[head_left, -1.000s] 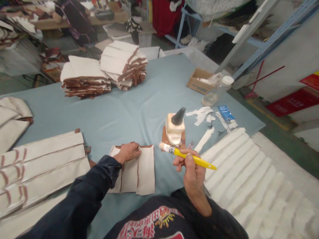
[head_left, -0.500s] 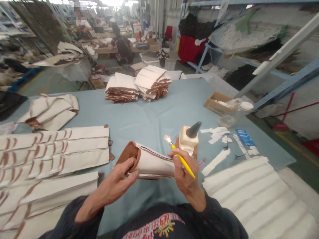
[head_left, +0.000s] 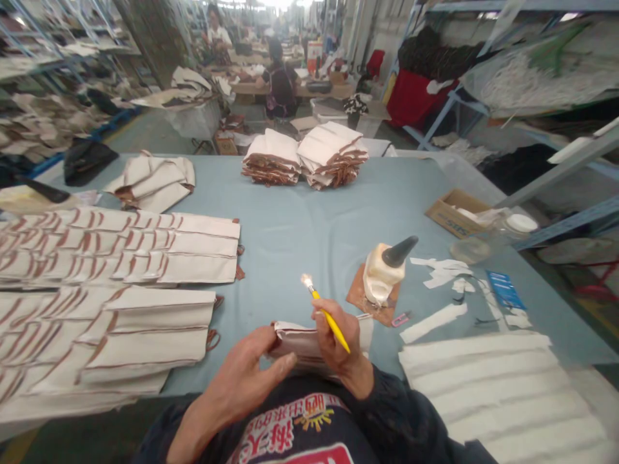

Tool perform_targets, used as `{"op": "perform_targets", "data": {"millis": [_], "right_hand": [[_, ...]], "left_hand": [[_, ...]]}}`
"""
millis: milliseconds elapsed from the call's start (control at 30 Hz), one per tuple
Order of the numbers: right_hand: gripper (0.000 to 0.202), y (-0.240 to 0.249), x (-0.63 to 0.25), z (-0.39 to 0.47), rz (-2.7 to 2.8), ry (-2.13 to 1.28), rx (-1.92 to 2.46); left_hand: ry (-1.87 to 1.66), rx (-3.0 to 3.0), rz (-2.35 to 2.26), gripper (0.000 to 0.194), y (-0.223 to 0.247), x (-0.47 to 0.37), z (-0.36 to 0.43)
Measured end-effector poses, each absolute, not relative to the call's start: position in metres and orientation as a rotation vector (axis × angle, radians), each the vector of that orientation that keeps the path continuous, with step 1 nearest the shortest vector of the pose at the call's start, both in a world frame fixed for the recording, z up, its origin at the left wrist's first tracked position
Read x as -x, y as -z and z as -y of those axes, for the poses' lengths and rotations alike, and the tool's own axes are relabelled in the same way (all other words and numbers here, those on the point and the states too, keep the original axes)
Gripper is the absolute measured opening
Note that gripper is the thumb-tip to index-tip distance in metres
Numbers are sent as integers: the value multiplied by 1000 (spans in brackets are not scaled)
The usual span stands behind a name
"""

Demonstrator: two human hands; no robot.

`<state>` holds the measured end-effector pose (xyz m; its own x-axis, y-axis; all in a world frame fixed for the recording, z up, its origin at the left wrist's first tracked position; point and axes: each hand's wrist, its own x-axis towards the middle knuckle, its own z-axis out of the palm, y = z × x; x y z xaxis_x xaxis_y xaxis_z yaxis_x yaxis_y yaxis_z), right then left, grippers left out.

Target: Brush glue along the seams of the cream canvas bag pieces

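We hold: one yellow brush (head_left: 334, 328), right hand (head_left: 342, 341), fingers gripping; one cream pouch (head_left: 300, 340), left hand (head_left: 244, 367), fingers around its end.

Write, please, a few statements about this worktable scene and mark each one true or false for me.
1. The right hand holds a yellow-handled brush. True.
2. The brush's bristles touch the folded pale piece. False: they are clear of it, on its far side.
3. The container with the black conical top stands on a brown pad. True.
4. The left hand holds the container. False: that hand is at one end of the folded pale piece.
5. The blue packet lies left of the container. False: it lies to the container's right.
6. Two stacks of pale, brown-edged pieces sit side by side near the table's far edge. True.
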<state>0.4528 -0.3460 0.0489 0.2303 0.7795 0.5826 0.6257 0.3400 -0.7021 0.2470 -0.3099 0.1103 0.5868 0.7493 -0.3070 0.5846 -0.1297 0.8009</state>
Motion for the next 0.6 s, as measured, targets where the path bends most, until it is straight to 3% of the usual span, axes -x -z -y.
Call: {"op": "perform_targets", "data": {"millis": [200,467,600], "right_hand": [[23,-65,-464,356,1543,-137,1189],[35,-133,-460,388,853,-512,1191],[31,-145,-462,398,863,-608,1152]], "left_hand": [[-393,-1676,-811,32,-119,-257,318],[-676,-2225,-653,36,-112,-263,331],[-742,-2442,-607,29,-115,-262,326]]}}
